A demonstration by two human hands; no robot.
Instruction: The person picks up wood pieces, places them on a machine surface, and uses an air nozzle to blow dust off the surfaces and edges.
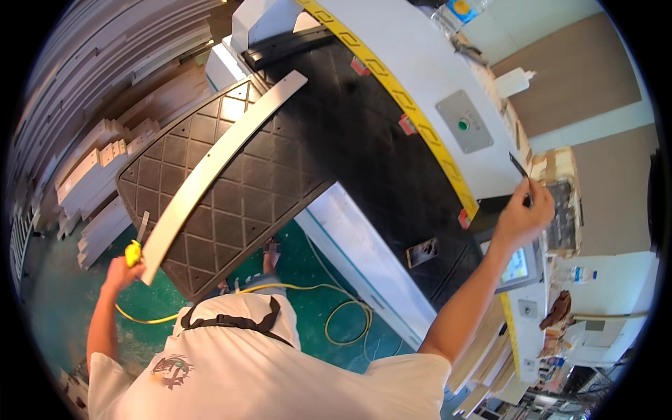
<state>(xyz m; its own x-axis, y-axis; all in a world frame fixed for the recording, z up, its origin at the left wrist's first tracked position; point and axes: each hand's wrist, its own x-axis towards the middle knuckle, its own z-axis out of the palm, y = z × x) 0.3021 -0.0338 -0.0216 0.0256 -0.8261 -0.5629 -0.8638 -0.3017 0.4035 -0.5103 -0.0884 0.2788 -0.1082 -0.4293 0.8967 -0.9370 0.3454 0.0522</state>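
Observation:
My left hand (124, 273) is closed around a yellow air blow gun (133, 253) with a thin metal nozzle. It is close to the lower end of a long pale strip board (210, 168). The board lies across a black ribbed mat (259, 189) on a table extension. My right hand (526, 213) reaches over the far side of the machine, fingers pinched on a thin dark stick-like tool (518, 166). What kind of tool it is cannot be made out. Below that hand is a small screen (514, 266), partly hidden by my forearm.
A phone (422, 253) lies on the machine's black bed (364, 126), bordered by a yellow strip (413, 105). A panel with a green button (463, 125) sits on the white housing. Stacked boards (98, 168) stand left. A yellow hose (301, 285) crosses the green floor.

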